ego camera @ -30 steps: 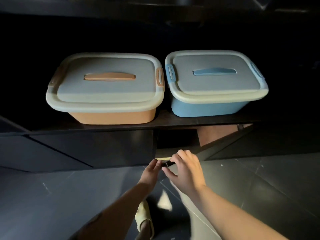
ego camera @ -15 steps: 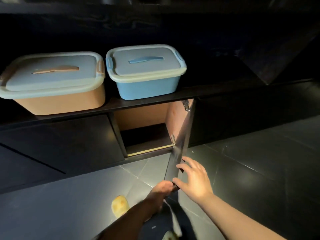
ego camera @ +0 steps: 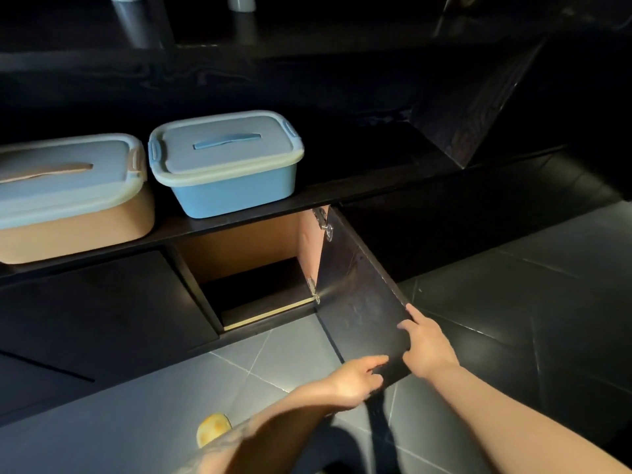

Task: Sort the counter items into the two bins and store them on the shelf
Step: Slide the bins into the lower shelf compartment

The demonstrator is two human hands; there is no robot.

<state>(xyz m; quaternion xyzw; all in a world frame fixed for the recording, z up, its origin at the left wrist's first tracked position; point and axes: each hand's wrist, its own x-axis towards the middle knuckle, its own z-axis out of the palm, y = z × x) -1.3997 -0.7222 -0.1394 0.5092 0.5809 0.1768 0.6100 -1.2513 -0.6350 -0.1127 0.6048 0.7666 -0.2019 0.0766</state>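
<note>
Dim dark cabinetry: a low dark cabinet door (ego camera: 355, 302) is held wide open by its free edge, the right hand (ego camera: 427, 343) gripping it, the left hand (ego camera: 355, 378) touching with loosely extended fingers.

Lidded orange plastic bin (ego camera: 68, 200) and lidded blue plastic bin (ego camera: 225, 165) sit side by side on the dark shelf (ego camera: 342, 189) above; contents are hidden. Storage appears done; the exposed compartment (ego camera: 253, 268) seems empty.

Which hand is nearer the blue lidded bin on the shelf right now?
Left, narrowly. The left hand is below the blue plastic bin with the pale lid, touching the open dark cabinet door. The right hand grips that door's edge, farther right.
</note>
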